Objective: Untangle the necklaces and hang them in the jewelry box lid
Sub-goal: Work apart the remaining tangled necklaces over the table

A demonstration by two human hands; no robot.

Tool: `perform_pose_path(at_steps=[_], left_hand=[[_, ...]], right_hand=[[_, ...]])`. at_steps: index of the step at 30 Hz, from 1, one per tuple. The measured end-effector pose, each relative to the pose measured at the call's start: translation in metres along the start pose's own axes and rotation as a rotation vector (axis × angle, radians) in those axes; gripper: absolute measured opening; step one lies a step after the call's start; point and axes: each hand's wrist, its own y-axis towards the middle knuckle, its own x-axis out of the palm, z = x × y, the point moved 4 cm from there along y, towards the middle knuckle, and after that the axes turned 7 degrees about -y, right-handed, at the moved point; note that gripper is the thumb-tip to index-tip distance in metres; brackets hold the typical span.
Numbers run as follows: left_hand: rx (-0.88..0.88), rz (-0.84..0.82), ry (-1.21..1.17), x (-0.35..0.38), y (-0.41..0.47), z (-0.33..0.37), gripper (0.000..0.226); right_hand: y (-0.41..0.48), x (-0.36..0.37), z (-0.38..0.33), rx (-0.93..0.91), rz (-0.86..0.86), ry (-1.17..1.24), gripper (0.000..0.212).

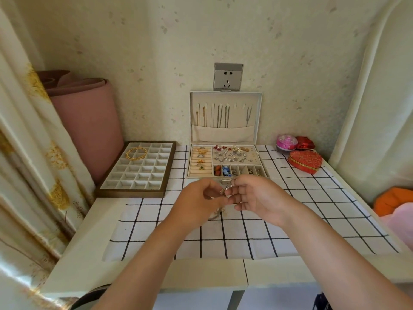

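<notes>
1. Your left hand and right hand meet close together over the cloth. Neither is spread. Each pinches the same necklace between thumb and fingertips.
2. A short silver stretch of that necklace runs between your two pinches. The rest droops below your left fingers, too blurred to show whether it is knotted or reaches the cloth. Holding it up likely lets the loose part's weight pull the loops apart.
3. Under your hands, the cloth's pale ground and dark lines probably make thin links easier to follow.
4. Just beyond your fingers sits the box, open with its front edge toward you, so hanging should be a short reach forward.
5. Its lid stands upright against the wall. Several chains hang there, their ends tucked into the pocket. A couple of slots toward the right look free, which I judge to be where this one goes.
6. Well apart from the work, a tray holding bangles lies left, and a heart box lies right.
</notes>
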Motion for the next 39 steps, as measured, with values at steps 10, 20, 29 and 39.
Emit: perform_pose_path(at_steps=[10, 20, 29, 39], left_hand=[[0.043, -0.045, -0.161, -0.002, 0.001, 0.003, 0.014], [-0.030, -0.020, -0.140, -0.001, 0.001, 0.004, 0.013], [-0.039, -0.046, -0.034, 0.002, 0.002, 0.001, 0.022], [0.015, 0.024, -0.047, -0.004, 0.001, 0.004, 0.008]], right_hand=[[-0.003, -0.019, -0.004, -0.076, 0.255, -0.491, 0.019], [-0.016, -0.006, -0.017, -0.533, 0.241, -0.785, 0.010], [-0.019, 0.000, -0.019, -0.631, 0.351, -1.218, 0.005], [-0.012, -0.007, -0.013, -0.476, 0.279, -0.954, 0.008]])
